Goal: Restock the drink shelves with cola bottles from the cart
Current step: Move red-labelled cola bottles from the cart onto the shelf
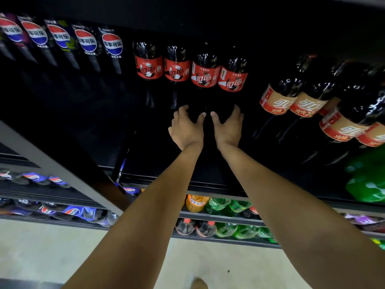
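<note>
Four dark cola bottles with red labels stand in a row on the dark upper shelf (208,185). My left hand (186,127) curls its fingers and thumb round the lower body of the third cola bottle (205,75). My right hand (228,126) does the same on the fourth cola bottle (233,79), right beside it. The two other red-label bottles (149,66) stand just to the left. Both bottle bases are lost in shadow. No cart is in view.
Black Pepsi bottles (112,44) line the shelf to the left. Beige-label cola bottles (277,101) and green bottles (364,184) stand at the right. A grey upright post (62,167) slants across the left. Lower shelves hold orange soda (195,202), green and cola bottles.
</note>
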`<state>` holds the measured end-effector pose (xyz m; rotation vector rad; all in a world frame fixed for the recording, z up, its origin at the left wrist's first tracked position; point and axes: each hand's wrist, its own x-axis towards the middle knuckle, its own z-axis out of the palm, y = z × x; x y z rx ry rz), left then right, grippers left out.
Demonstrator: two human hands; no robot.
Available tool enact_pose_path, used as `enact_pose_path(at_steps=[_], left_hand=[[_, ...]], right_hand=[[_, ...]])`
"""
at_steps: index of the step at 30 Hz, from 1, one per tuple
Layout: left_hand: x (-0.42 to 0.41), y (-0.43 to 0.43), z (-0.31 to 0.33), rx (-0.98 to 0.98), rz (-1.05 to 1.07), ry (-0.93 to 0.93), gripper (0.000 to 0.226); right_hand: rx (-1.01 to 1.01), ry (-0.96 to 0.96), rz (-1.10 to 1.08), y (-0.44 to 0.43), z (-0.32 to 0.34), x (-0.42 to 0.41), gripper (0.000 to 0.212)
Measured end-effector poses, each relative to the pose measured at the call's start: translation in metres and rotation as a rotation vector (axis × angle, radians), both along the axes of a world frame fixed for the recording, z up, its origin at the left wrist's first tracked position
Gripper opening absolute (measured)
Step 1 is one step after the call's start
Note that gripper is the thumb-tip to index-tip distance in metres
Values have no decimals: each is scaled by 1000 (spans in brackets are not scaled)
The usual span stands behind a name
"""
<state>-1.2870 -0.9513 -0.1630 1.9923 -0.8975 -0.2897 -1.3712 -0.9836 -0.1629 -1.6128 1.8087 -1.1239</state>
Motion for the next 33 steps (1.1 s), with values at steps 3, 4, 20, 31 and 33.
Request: enact_pose_path(at_steps=[3,4,20,31,33], left_hand=[[-1,1,1,-7,9,10,55],[-1,1,1,-10,13,17,54],[7,52,18,18,-188,64,44],[24,233,30,552,-472,-663,40],[37,268,30,608,-434,-652,38]], right_hand=[[-8,2,9,1,-1,-1,77],[-11,0,12,1,-1,-1,77],[69,-146,130,38,13,-14,59],[-172,910,656,167,46,-31,39],[-170,955,776,199,44,-21,38]])
